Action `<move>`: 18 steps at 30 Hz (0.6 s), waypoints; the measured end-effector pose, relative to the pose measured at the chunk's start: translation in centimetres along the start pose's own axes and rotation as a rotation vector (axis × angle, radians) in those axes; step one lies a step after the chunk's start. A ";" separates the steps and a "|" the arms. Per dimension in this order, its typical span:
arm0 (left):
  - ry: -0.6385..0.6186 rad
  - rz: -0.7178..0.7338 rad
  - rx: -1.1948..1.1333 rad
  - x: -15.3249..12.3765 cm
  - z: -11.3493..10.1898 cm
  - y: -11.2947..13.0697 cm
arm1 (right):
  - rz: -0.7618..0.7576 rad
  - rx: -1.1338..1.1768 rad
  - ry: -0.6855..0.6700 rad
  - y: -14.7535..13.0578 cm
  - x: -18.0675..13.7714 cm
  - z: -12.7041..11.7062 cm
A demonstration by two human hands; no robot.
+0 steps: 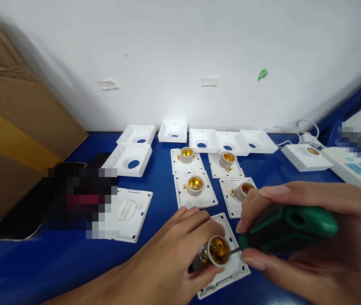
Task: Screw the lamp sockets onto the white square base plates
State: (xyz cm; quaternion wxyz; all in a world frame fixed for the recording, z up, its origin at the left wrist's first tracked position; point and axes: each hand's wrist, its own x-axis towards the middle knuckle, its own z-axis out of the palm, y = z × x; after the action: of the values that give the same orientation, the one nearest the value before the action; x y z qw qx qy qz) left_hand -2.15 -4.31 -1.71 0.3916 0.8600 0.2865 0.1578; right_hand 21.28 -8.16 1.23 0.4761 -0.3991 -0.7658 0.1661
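Note:
My right hand (323, 241) grips a green and black screwdriver (290, 228), its thin shaft reaching into the open mouth of a lamp socket (219, 250). Around that socket, which has a grey-white rim and a brass-coloured inside, close the fingers and thumb of my left hand (183, 250). The socket is tilted towards the right over a white square base plate (236, 271) with corner holes. Whether the socket touches the plate is hidden by my left hand. A brass terminal shows at the socket's left side.
Behind my hands, several white plates (210, 197) carry upright sockets (195, 185). White covers (203, 140) with round holes line the wall. A bare plate (139, 212), a dark phone-like device (18, 220) and a cardboard box (12, 118) are left. An assembled lamp holder (306, 159) and power strip (358, 165) are right.

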 end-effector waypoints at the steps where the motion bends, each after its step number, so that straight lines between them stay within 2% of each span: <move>1: 0.000 0.000 -0.001 0.0 0.0 0.0 | 0.001 -0.010 0.001 0.0 -0.1 0.0; 7: -0.012 -0.002 0.000 0.0 -0.1 0.0 | 0.007 -0.037 -0.006 -0.2 -0.1 -0.3; 15: 0.003 -0.004 0.004 0.0 0.2 -0.1 | 0.047 0.158 -0.131 -0.6 0.5 -0.2; 18: 0.015 0.010 0.007 -0.1 0.3 -0.3 | 0.047 0.210 -0.124 -1.0 0.6 0.5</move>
State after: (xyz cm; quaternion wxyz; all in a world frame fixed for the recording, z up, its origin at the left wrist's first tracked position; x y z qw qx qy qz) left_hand -2.16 -4.39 -2.15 0.3856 0.8617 0.2857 0.1649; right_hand 20.27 -8.31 2.02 0.4628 -0.3541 -0.7626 0.2809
